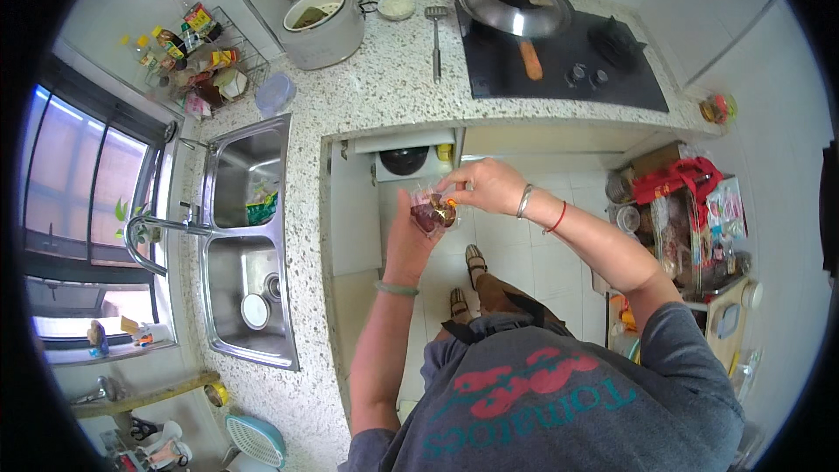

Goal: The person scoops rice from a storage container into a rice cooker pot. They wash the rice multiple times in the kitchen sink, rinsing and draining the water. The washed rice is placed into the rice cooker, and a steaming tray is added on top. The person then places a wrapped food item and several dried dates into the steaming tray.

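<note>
A small clear plastic bag (434, 214) with dark red-brown contents is in front of me, above the floor and the open cabinet. What exactly is inside I cannot make out. My left hand (407, 240) holds the bag from its left side, palm and fingers against it. From the right, my right hand (491, 185) reaches over with bent fingers and pinches the bag's upper right edge. Below the counter, a dark round bowl or pot (404, 160) sits inside the open cabinet, beyond the bag.
A double sink (249, 249) with a faucet (166, 227) lies left. On the far counter are an open rice cooker (323, 39), a small white bowl (396, 6), a slotted turner (436, 44) and a lidded wok (511, 13) on the black stove (559, 79). A crowded shelf (690, 227) stands right.
</note>
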A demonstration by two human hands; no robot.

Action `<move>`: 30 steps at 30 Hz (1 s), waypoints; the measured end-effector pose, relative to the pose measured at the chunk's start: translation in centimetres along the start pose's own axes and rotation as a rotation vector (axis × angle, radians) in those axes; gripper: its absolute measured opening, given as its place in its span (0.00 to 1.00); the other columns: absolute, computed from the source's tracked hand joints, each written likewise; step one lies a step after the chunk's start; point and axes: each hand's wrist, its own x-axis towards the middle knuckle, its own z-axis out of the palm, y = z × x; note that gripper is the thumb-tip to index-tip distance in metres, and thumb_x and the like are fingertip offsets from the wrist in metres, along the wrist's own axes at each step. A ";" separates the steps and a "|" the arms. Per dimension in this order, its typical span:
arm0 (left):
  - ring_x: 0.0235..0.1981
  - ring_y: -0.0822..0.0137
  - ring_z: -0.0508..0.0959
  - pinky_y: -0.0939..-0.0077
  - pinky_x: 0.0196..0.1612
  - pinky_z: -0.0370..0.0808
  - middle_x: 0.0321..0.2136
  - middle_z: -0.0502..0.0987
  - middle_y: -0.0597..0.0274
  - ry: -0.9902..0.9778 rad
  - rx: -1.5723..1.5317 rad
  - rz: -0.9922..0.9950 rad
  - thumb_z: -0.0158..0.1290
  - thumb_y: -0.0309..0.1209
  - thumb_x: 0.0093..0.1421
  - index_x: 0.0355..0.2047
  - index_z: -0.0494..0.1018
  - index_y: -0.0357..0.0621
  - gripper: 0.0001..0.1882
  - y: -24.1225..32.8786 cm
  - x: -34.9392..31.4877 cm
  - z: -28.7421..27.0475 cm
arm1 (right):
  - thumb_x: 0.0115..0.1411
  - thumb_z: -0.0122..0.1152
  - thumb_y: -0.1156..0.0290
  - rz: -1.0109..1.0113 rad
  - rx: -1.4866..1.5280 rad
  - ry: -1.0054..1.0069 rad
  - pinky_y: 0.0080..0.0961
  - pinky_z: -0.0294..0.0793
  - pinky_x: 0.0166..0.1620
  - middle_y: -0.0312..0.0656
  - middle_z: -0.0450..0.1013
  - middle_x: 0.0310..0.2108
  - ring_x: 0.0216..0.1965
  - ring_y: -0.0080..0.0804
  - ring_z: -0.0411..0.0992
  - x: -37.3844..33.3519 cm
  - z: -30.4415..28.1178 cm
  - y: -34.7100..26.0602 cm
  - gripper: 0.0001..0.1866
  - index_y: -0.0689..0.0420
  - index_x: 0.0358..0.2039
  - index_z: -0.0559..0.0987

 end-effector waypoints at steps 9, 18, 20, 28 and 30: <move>0.49 0.64 0.73 0.63 0.55 0.70 0.47 0.74 0.59 0.039 -0.085 0.132 0.37 0.52 0.71 0.50 0.68 0.40 0.27 2.5 5.7 1.7 | 0.56 0.62 0.71 -0.049 0.023 -0.136 0.28 0.76 0.37 0.36 0.78 0.33 0.30 0.30 0.75 6.9 -3.2 2.7 0.19 0.37 0.48 0.80; 0.48 0.66 0.73 0.66 0.55 0.70 0.47 0.74 0.60 0.108 0.012 0.214 0.37 0.48 0.71 0.51 0.68 0.41 0.24 8.1 7.0 0.0 | 0.55 0.65 0.68 0.038 0.601 -0.282 0.19 0.71 0.29 0.29 0.73 0.25 0.26 0.16 0.68 13.5 -2.9 3.0 0.19 0.43 0.49 0.81; 0.48 0.66 0.74 0.66 0.55 0.70 0.47 0.74 0.60 0.175 0.074 0.233 0.38 0.47 0.72 0.51 0.68 0.42 0.23 9.3 7.2 -1.1 | 0.55 0.66 0.68 0.013 0.606 -0.309 0.18 0.69 0.28 0.28 0.72 0.25 0.25 0.15 0.66 15.2 -1.3 2.8 0.21 0.39 0.51 0.80; 0.51 0.66 0.73 0.65 0.55 0.69 0.48 0.74 0.62 0.101 -0.071 0.152 0.37 0.48 0.71 0.50 0.69 0.43 0.23 16.7 9.7 -5.4 | 0.56 0.65 0.69 -0.072 0.501 -0.099 0.21 0.71 0.32 0.31 0.73 0.26 0.27 0.18 0.67 23.1 2.3 0.5 0.18 0.43 0.48 0.82; 0.51 0.66 0.73 0.66 0.55 0.69 0.48 0.74 0.62 0.074 -0.090 0.148 0.37 0.49 0.71 0.50 0.69 0.43 0.23 19.0 10.8 -6.4 | 0.56 0.65 0.69 -0.101 0.535 -0.070 0.21 0.71 0.33 0.31 0.73 0.25 0.27 0.18 0.67 25.5 2.4 0.1 0.17 0.44 0.48 0.82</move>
